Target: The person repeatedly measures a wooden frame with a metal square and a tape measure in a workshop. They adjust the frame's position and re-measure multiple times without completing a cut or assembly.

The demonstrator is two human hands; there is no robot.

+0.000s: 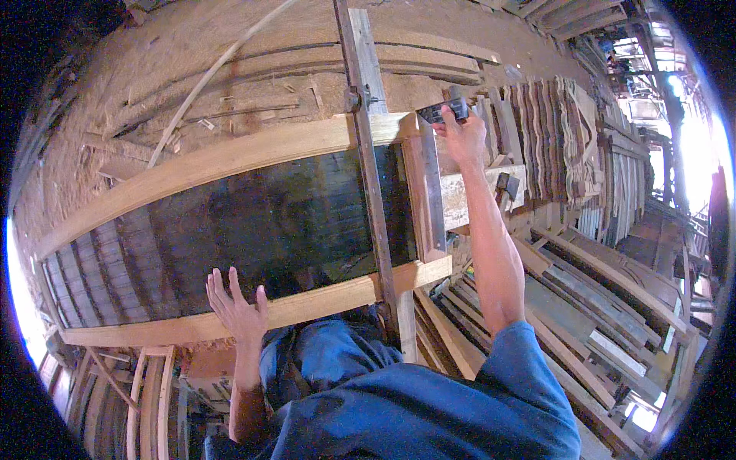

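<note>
A long wooden frame (299,149) lies across in front of me, with a dark, shiny glass-like panel (253,222) inside it. My right hand (462,138) is closed around the dark stock of a try square (435,192) at the frame's far right corner. Its metal blade runs along the short right end rail. Over the near rail rests my left hand (239,307), fingers spread and holding nothing; whether it presses on the wood I cannot tell. A metal bar clamp (369,184) crosses the frame close to its right end.
A hammer (506,186) sits on a pale wooden block (460,201) right of the frame. Wavy-edged wooden strips (544,138) stand beyond it. Stacked frames and boards (606,307) fill the lower right. Long timber pieces (307,61) lie on the dusty floor behind.
</note>
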